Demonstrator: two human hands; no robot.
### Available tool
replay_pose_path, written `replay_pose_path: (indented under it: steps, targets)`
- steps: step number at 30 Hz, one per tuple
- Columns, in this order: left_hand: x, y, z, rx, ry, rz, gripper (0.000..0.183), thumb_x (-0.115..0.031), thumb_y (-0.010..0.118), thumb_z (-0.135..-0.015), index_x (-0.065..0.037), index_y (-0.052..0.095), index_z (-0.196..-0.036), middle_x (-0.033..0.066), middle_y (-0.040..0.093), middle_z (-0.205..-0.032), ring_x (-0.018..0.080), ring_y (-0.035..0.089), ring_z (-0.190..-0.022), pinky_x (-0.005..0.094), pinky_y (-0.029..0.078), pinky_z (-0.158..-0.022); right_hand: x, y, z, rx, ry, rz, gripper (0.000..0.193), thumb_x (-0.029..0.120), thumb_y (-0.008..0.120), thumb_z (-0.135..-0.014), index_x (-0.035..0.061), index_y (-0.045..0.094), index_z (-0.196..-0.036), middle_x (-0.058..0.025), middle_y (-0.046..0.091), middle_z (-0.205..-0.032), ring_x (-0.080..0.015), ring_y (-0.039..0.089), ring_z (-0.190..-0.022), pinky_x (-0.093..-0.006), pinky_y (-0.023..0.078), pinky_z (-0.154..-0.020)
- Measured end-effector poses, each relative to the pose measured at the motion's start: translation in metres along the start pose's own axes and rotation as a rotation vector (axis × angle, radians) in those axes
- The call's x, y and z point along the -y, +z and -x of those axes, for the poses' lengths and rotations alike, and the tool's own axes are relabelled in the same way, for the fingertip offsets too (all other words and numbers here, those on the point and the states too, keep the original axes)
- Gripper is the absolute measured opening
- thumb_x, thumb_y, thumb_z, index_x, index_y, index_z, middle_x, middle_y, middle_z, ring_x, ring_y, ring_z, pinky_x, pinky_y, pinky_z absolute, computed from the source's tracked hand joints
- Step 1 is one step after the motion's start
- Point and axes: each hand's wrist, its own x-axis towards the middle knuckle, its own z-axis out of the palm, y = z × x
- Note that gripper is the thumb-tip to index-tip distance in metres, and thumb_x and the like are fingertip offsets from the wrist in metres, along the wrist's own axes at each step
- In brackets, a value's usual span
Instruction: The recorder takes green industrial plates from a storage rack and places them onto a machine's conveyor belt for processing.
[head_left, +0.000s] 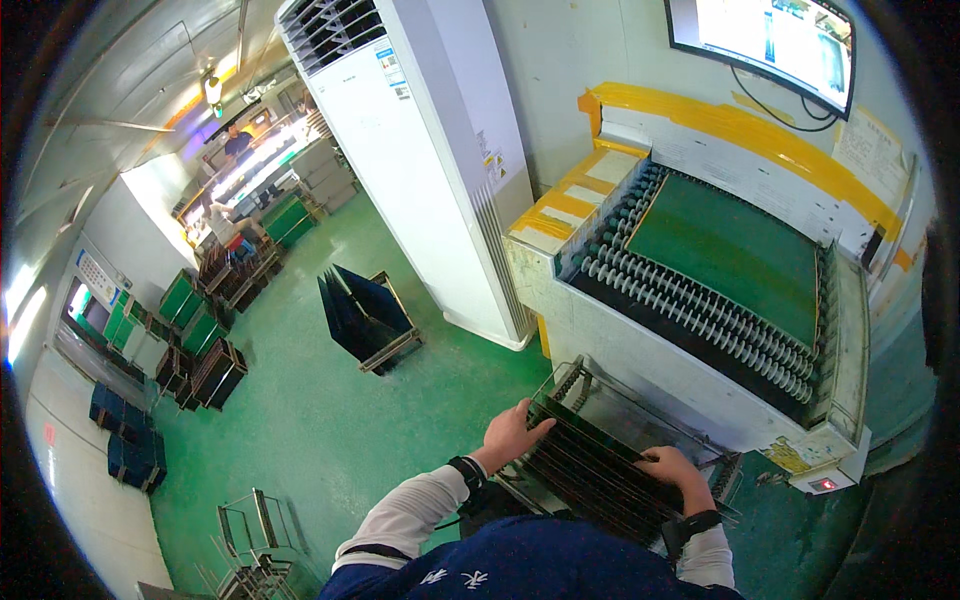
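Note:
Several thin dark panels (590,470) stand on edge, close together, in a metal rack (570,385) right before me. My left hand (512,436) grips the left end of a panel at the far side of the stack, thumb toward me. At the right end my right hand (676,474) has its fingers curled over a panel's edge; its fingertips are partly hidden. Beyond the rack, a flat green panel (730,245) lies on the rows of grey rollers (690,325) of a conveyor machine (640,340).
A tall white air conditioner (400,150) stands left of the machine, and a screen (765,45) hangs above it. On the green floor (300,420) are a rack of dark panels (368,318), a bare metal rack (255,540) and stacked green bins (185,298). People work far back.

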Motion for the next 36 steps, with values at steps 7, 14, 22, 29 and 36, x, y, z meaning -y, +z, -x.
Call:
replay_pose_path:
  steps: [7,14,22,29,36]
  targets:
    - [-0.004,-0.006,0.004,0.006,0.000,-0.007,0.083,-0.067,0.061,-0.092,0.000,0.051,-0.140,0.0278,0.069,-0.115,0.0446,0.066,-0.108,0.0508,0.053,-0.092,0.005,-0.002,0.002,0.009,0.011,-0.009,0.052,0.047,0.072,-0.087,0.0062,0.073,-0.120,-0.0159,0.076,-0.108,-0.0297,0.072,-0.097,-0.0398,0.054,-0.085]
    - [-0.003,-0.006,0.004,0.000,0.023,-0.003,0.084,-0.067,0.060,-0.093,0.002,0.050,-0.140,0.0281,0.069,-0.115,0.0448,0.066,-0.108,0.0506,0.053,-0.092,0.003,0.000,0.002,-0.011,-0.002,0.005,0.053,0.046,0.072,-0.087,0.0055,0.073,-0.120,-0.0166,0.075,-0.108,-0.0314,0.071,-0.097,-0.0403,0.054,-0.085]
    - [-0.007,-0.011,0.007,0.004,0.006,0.005,0.080,-0.066,0.060,-0.093,0.001,0.052,-0.135,0.0286,0.069,-0.113,0.0454,0.066,-0.106,0.0512,0.053,-0.091,0.011,-0.004,0.005,0.012,0.033,-0.010,0.054,0.046,0.073,-0.087,0.0059,0.072,-0.123,-0.0181,0.075,-0.113,-0.0332,0.071,-0.103,-0.0415,0.053,-0.088]
    - [-0.007,-0.009,0.004,0.009,0.021,0.003,0.080,-0.066,0.060,-0.093,0.002,0.052,-0.135,0.0290,0.068,-0.115,0.0455,0.066,-0.108,0.0513,0.052,-0.092,-0.004,0.002,0.000,-0.014,-0.027,0.018,0.055,0.047,0.073,-0.088,0.0045,0.072,-0.122,-0.0167,0.076,-0.108,-0.0312,0.071,-0.097,-0.0406,0.053,-0.084]
    - [-0.007,-0.010,0.006,0.019,0.017,0.009,0.084,-0.067,0.059,-0.093,0.002,0.050,-0.140,0.0295,0.067,-0.121,0.0448,0.065,-0.113,0.0507,0.052,-0.096,-0.002,0.002,0.000,0.001,-0.002,-0.047,0.053,0.046,0.074,-0.089,0.0042,0.072,-0.121,-0.0130,0.075,-0.096,-0.0223,0.069,-0.078,-0.0368,0.054,-0.072]
